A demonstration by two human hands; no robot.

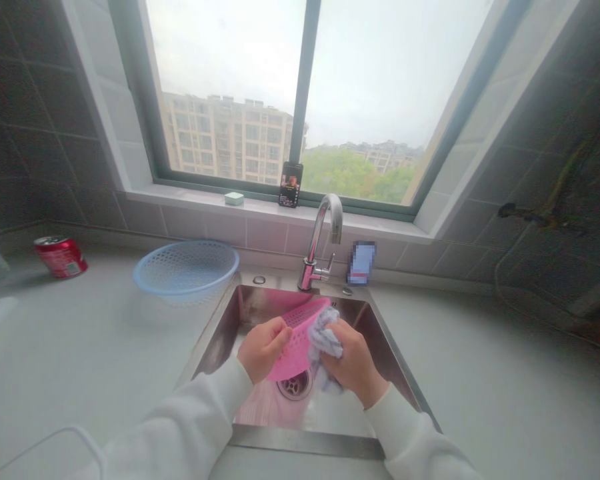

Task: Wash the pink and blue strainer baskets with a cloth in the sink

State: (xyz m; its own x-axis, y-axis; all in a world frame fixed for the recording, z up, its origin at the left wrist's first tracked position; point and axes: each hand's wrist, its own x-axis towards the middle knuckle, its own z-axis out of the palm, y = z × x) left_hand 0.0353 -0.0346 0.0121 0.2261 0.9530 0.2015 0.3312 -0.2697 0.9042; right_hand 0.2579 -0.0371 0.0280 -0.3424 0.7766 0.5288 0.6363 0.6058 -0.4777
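In the head view, the only one, I see a person in white sleeves at a steel sink [305, 437], low in the centre of the frame. The left hand [265, 350] grips the near left edge of a pink perforated basket [290, 353], thumb on top and fingers curled. The basket is held up, tilted, inside the sink, above the drain [295, 387]. The right hand [355, 360] clutches a bunched, pale cloth [325, 333] at the basket's right side, a loose end hanging down; whether its fingertips touch the plastic, I cannot tell.

The step in hand looks to be wiping the basket. I judge that carrying on calls for a steady left grip while the right hand works the cloth along the wall and rim.

As for containers, the sink holds the pink basket and both hands. Left of centre, a light-blue mesh basket [180, 293] sits on the counter [480, 387], its holed inner wall showing. At the far left lies a red can [63, 257]; its contents are hidden. A curved tap [335, 217] rises behind the sink; from here, I make out no stream from its spout.
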